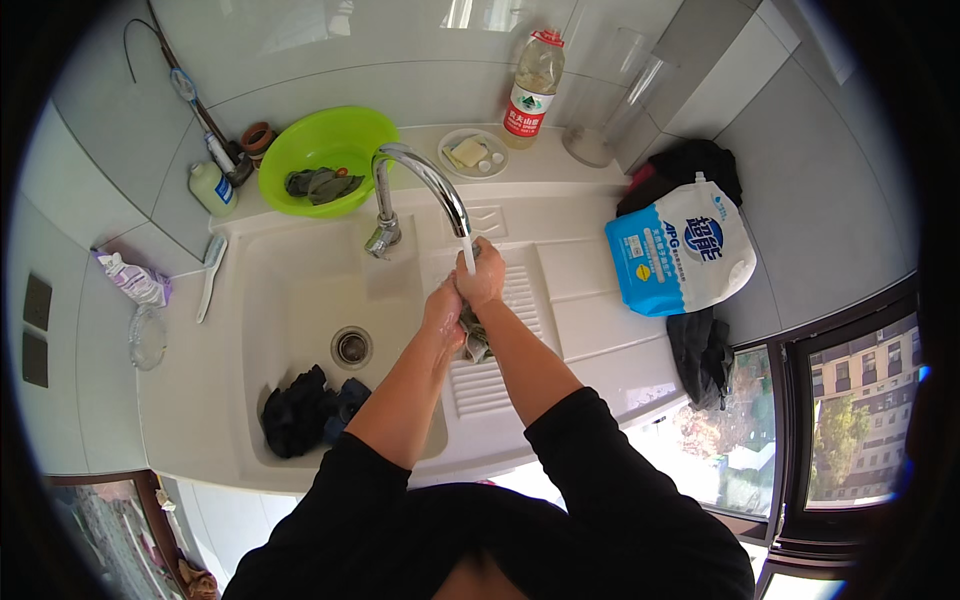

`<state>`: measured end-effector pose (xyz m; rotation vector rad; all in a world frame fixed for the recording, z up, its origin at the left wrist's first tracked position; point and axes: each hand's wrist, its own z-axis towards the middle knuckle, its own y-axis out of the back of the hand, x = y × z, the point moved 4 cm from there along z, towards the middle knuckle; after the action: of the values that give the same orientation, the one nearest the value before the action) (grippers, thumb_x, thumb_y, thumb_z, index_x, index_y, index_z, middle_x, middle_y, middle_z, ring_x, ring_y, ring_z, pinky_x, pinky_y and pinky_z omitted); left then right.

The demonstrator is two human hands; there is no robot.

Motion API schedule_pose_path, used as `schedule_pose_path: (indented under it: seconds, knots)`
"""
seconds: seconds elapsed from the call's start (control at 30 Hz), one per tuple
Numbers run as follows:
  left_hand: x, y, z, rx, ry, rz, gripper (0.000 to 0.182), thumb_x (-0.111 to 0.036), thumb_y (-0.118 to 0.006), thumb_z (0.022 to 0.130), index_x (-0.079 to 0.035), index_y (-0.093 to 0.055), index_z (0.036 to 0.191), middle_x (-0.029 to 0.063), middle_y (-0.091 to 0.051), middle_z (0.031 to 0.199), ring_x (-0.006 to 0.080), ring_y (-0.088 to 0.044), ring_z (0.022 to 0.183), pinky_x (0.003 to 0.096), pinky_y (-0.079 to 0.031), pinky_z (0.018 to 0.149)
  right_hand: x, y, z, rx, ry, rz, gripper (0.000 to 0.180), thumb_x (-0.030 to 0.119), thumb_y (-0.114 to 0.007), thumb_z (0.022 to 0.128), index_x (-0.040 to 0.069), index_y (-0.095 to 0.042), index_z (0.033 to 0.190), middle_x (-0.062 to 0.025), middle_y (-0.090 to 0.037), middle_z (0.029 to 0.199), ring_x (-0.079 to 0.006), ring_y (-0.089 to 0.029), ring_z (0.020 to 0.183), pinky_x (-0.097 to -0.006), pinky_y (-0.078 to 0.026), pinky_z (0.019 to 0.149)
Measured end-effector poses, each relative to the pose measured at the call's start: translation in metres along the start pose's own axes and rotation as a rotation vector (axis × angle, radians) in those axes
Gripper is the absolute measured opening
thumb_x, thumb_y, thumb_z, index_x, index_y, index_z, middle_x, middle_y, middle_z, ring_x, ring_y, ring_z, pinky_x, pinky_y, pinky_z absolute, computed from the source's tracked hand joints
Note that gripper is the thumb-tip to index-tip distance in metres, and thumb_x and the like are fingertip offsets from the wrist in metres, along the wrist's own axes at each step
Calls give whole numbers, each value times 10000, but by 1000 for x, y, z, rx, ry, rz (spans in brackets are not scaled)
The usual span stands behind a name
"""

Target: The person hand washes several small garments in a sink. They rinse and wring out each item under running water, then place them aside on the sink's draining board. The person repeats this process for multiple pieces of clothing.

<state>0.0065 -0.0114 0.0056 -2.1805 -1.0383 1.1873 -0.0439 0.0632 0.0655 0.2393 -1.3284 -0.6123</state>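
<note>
Water runs from the curved chrome faucet onto my right hand, which is closed around a bunched grey-green cloth. Pressed against it from the left is my left hand, wet and gripping the same cloth. Part of the fabric hangs below my hands over the ribbed washboard of the sink; most of it is hidden by my fingers and forearms. Dark wet clothing lies in the basin, at its near left, close to the drain.
Behind the sink stand a green plastic basin with cloth inside, a soap dish and a plastic bottle. A detergent refill pouch rests at right, beside dark fabric. A white brush lies at left.
</note>
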Motion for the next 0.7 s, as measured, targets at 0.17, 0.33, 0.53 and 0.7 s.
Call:
schedule_pose_path:
  seconds: [0.17,0.33,0.53,0.7]
  knots:
    - [-13,-10,-9,-30,3,-14,276,-283,-532,1017,-36,-630,1094,96,-666,964,229,-647,814,379,-541,709,-29,-9,16,157,3,1,227,215,-667,805,35,-635,940,-257,-666,855,-465,-639,875,-498,-512,757]
    - [-31,1,-6,140,-15,293,296,-271,-552,1012,-5,-649,1098,122,-679,1066,210,-657,904,355,-538,841,-76,5,51,393,203,-175,314,278,-700,799,47,-672,1011,-215,-685,914,-396,-634,1007,-461,-502,829]
    - [-3,37,-36,-47,-857,1504,559,-191,-577,935,54,-440,1418,208,-438,1480,359,-406,1380,472,-310,1149,-42,25,-24,457,159,-217,357,373,-739,812,42,-610,783,-151,-647,832,-346,-583,913,-438,-471,810]
    - [41,50,-44,10,-819,1749,703,-230,-552,917,93,-295,1486,236,-289,1573,409,-248,1469,494,-213,1203,-43,1,-61,230,81,-245,342,292,-752,818,59,-536,694,-119,-582,720,-330,-575,781,-447,-468,731]
